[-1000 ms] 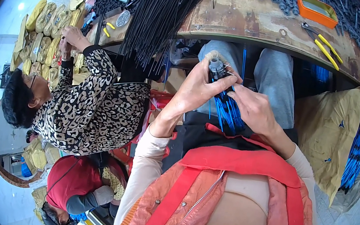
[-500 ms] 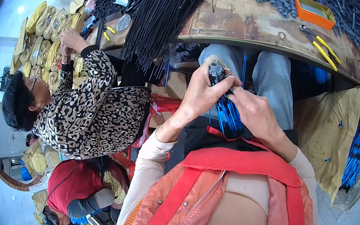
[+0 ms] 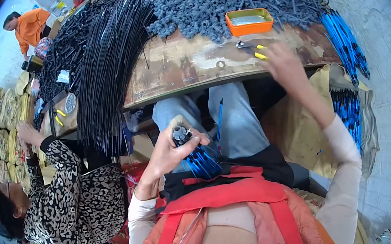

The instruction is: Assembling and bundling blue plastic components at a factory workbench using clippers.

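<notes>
My left hand (image 3: pixel 163 155), above my lap, is closed around a bundle of thin blue rods with black ends (image 3: pixel 199 163). A dark grey ribbed sleeve (image 3: pixel 180 134) shows at the top of this grip. Stretched out to the right over the table, my right hand (image 3: pixel 283 63) is smeared by motion. It overlaps the yellow handles of the pliers (image 3: pixel 260 55), and whether it grips them is unclear. A single blue rod with a black tip (image 3: pixel 219 123) stands out between my knees.
The wooden table (image 3: pixel 162 75) carries a heap of grey plastic sleeves (image 3: pixel 191 6), an orange tin (image 3: pixel 249 25) and long black rods (image 3: pixel 108 65). Finished-looking blue rods (image 3: pixel 346 46) overhang its right edge. A paper-lined sack (image 3: pixel 311 133) stands right. A co-worker in a patterned top (image 3: pixel 80 195) sits left.
My right hand has left the bundle and reached out to the pliers. My left hand still holds the bundle. The view has turned, showing more of the table and two more people.
</notes>
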{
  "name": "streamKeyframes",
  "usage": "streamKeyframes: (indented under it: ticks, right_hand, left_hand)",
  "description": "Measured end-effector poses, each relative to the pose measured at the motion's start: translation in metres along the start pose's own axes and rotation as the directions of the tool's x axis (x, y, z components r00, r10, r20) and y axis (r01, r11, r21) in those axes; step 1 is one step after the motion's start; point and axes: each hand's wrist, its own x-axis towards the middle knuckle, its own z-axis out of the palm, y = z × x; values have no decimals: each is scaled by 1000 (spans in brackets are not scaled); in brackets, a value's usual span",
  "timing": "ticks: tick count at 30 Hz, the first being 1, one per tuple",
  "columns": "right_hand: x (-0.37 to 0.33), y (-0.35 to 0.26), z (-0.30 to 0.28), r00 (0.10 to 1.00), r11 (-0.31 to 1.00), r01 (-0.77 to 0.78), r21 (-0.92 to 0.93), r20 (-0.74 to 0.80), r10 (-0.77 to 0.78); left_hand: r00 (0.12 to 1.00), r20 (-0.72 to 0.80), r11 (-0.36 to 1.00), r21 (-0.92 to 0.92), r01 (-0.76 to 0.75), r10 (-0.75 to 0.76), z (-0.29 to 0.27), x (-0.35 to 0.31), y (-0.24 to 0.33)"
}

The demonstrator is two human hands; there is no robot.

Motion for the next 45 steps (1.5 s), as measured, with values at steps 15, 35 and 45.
streamKeyframes:
  ticks: [15,35,45]
  right_hand:
    - [-2,-57,-2,802,49,-597,801,594,60]
    - [62,-172,-63,601,441,-633,637,763,-239]
    - [4,-170,-36,581,491,-656,573,799,-156]
  left_hand:
    - [984,-150,996,31,-87,91,10,-9,-8]
    - [998,-65,967,254,10,7,0,-13,28]
    - [980,-168,992,86,-93,106,-14,-22,-4]
